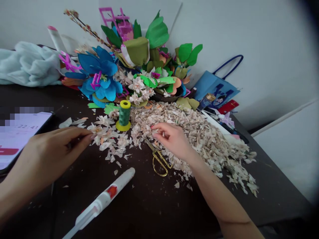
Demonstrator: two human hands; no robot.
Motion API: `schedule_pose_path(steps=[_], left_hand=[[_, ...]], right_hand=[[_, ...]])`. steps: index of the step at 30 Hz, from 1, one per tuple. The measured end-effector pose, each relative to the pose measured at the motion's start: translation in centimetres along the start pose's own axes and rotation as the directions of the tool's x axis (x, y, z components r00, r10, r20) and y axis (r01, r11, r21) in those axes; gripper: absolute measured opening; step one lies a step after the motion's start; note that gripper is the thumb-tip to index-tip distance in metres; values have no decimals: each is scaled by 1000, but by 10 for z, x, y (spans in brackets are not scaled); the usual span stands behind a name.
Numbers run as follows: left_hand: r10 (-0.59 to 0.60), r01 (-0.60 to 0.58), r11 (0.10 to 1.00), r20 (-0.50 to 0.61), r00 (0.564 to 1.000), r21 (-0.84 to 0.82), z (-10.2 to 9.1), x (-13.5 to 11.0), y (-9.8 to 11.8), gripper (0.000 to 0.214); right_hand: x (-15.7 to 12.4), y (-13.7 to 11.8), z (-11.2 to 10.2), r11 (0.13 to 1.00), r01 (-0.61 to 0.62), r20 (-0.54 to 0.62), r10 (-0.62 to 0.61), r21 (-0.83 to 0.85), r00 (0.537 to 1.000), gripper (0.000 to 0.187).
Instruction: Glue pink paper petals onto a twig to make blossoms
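Note:
My left hand (57,149) reaches in from the left, thumb and forefinger pinched together on the edge of a pale flower (97,132). Around that flower lie more pale flowers and loose petals on the dark table. My right hand (173,137) is over the left side of a large heap of pale petals (199,132). Its forefinger and thumb are apart, its other fingers curled, and I see nothing held. Just below it lie gold-handled scissors (159,162), their blades pointing toward the heap. A green thread spool (124,116) with yellow ends stands upright between my hands.
A white stick-shaped tool (107,196) with a red spot lies in front. A phone (22,132) is at the left, beside my left hand. Large blue and green artificial flowers (99,74) stand behind. A blue bag (215,88) and light blue cloth (27,64) sit at the back.

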State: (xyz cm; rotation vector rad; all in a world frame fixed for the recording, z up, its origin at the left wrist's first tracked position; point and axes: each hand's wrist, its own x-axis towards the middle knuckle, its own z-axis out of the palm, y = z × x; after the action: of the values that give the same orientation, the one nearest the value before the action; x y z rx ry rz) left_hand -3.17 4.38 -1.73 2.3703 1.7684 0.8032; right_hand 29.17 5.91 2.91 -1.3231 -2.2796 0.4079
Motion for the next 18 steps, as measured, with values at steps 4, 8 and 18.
schedule_pose_path(steps=[4, 8, 18], left_hand=[[14, -10, 996, -47, 999, 83, -3, 3, 12, 36], [14, -12, 997, -28, 1000, 71, -6, 5, 15, 39], [12, -12, 1000, -10, 1000, -22, -11, 7, 21, 41]], right_hand=[[14, -13, 28, 977, 206, 149, -195, -59, 969, 15], [30, -19, 51, 944, 274, 253, -224, -183, 941, 20], [44, -29, 73, 858, 387, 368, -257, -339, 893, 26]])
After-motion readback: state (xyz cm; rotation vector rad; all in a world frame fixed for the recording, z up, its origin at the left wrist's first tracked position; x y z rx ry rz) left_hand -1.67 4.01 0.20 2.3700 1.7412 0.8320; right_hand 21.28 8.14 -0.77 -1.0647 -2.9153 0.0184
